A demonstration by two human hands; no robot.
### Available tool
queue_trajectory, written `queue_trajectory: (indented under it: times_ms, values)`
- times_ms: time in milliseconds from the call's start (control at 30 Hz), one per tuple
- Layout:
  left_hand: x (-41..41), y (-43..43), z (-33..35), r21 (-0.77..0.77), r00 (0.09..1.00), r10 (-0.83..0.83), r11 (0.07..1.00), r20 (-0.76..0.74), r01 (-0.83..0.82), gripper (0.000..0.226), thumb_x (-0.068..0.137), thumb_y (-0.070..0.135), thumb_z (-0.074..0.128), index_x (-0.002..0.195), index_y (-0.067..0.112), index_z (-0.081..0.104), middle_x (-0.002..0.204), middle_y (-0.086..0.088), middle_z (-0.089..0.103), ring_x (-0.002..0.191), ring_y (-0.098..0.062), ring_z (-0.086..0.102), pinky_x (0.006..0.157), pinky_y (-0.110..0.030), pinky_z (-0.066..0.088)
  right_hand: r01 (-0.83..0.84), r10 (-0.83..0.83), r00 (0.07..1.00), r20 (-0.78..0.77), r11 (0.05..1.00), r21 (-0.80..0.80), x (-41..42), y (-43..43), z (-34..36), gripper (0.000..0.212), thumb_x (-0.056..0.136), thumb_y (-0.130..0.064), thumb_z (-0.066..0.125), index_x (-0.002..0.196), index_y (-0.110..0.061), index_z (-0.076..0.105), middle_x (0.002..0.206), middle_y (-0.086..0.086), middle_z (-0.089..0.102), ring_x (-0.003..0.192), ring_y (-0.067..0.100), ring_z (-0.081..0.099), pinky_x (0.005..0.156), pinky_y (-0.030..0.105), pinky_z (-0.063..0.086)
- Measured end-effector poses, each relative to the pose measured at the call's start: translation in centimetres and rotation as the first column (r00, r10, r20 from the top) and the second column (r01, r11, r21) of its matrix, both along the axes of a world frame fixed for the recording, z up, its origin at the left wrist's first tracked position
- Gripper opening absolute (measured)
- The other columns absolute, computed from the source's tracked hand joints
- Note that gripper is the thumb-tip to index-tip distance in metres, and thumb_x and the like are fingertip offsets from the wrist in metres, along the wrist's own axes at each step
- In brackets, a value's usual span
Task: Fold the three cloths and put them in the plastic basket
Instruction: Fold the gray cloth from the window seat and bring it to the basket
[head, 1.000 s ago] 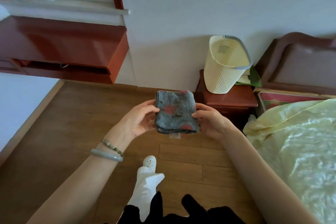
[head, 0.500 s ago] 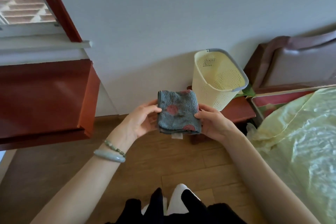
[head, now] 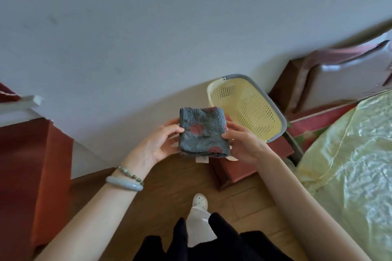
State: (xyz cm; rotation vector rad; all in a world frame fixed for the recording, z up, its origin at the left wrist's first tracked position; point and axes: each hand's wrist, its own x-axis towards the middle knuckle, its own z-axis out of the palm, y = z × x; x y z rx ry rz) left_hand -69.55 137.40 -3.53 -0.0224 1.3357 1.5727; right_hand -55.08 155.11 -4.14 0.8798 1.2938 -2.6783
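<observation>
The folded grey towel (head: 203, 132) with red dots is pinched in a two-sided grip between the left hand (head: 157, 146) and right hand (head: 244, 144), near the yellow plastic basket (head: 250, 108) on the nightstand (head: 244, 167). Folding looks done; next it must go over the rim and down inside.

Both bare forearms are stretched forward from the lower corners of the frame and brought together at its centre. The left hand (head: 158, 144) is turned palm inward, with the thumb laid on top and the fingers curled beneath what is held between the hands. The right hand (head: 244, 144) is set opposite it in a matching pinch. Two bracelets (head: 127, 179) are worn on the left wrist.
</observation>
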Motion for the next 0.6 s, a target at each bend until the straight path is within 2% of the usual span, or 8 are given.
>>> queue_trajectory:
  times_ms: [100, 167, 267, 333, 467, 600]
  values:
    - [-3.2, 4.5, 0.0, -0.007, 1.000, -0.026, 1.000, -0.005, 0.026, 0.031, 0.087, 0.001, 0.050, 0.107, 0.021, 0.063, 0.105, -0.010, 0.058, 0.092, -0.023, 0.057, 0.061, -0.032, 0.058, 0.027, -0.027, 1.000, -0.005, 0.999, -0.018, -2.7, 3.9, -0.3, 0.048, 0.084, 0.007, 0.049, 0.131, -0.003, 0.045, 0.119, 0.018, 0.057, 0.108, 0.033, 0.057, 0.076, 0.046, 0.058]
    - [-5.0, 7.1, 0.0, -0.020, 0.999, -0.042, 0.999, 0.015, 0.042, 0.032, 0.087, 0.001, 0.050, 0.110, 0.020, 0.062, 0.103, -0.010, 0.057, 0.090, -0.023, 0.056, 0.060, -0.031, 0.058, 0.039, -0.039, 0.999, 0.001, 0.999, -0.022, -4.2, 6.1, -0.3, 0.049, 0.082, 0.006, 0.051, 0.131, -0.002, 0.044, 0.123, 0.020, 0.055, 0.109, 0.036, 0.057, 0.079, 0.050, 0.057]
    - [-7.3, 10.4, -0.2, -0.042, 0.997, -0.069, 0.997, 0.041, 0.071, 0.032, 0.087, 0.000, 0.050, 0.109, 0.019, 0.063, 0.101, -0.010, 0.058, 0.089, -0.023, 0.056, 0.064, -0.035, 0.057, 0.111, -0.111, 0.994, 0.013, 0.992, -0.063, -5.7, 8.7, -0.9, 0.048, 0.081, 0.007, 0.055, 0.127, -0.004, 0.048, 0.123, 0.021, 0.054, 0.105, 0.035, 0.061, 0.069, 0.044, 0.058]
    - [-8.7, 12.5, -0.5, -0.059, 0.993, -0.109, 0.992, 0.034, 0.111, 0.033, 0.088, 0.000, 0.050, 0.113, 0.017, 0.062, 0.099, -0.009, 0.059, 0.089, -0.023, 0.056, 0.071, -0.037, 0.053, 0.147, -0.145, 0.989, 0.025, 0.987, -0.071, -6.4, 10.2, -1.2, 0.055, 0.074, 0.004, 0.061, 0.127, -0.004, 0.048, 0.124, 0.021, 0.054, 0.104, 0.034, 0.062, 0.069, 0.042, 0.057]
    - [-11.2, 17.0, -0.9, -0.089, 0.975, -0.218, 0.972, 0.034, 0.220, 0.039, 0.088, 0.001, 0.050, 0.123, 0.013, 0.059, 0.102, -0.010, 0.059, 0.090, -0.022, 0.056, 0.070, -0.036, 0.050, 0.225, -0.224, 0.974, 0.022, 0.972, -0.071, -7.5, 13.0, -2.1, 0.056, 0.071, 0.000, 0.063, 0.125, -0.006, 0.049, 0.112, 0.016, 0.063, 0.093, 0.028, 0.069, 0.068, 0.039, 0.057]
    - [-13.5, 21.6, -1.8, -0.098, 0.942, -0.333, 0.937, 0.049, 0.337, 0.043, 0.087, -0.001, 0.050, 0.128, 0.013, 0.057, 0.111, -0.014, 0.057, 0.091, -0.024, 0.056, 0.072, -0.037, 0.050, 0.338, -0.334, 0.941, 0.056, 0.938, -0.074, -8.3, 15.5, -3.4, 0.058, 0.071, 0.000, 0.065, 0.126, -0.009, 0.049, 0.112, 0.016, 0.062, 0.089, 0.028, 0.071, 0.065, 0.040, 0.057]
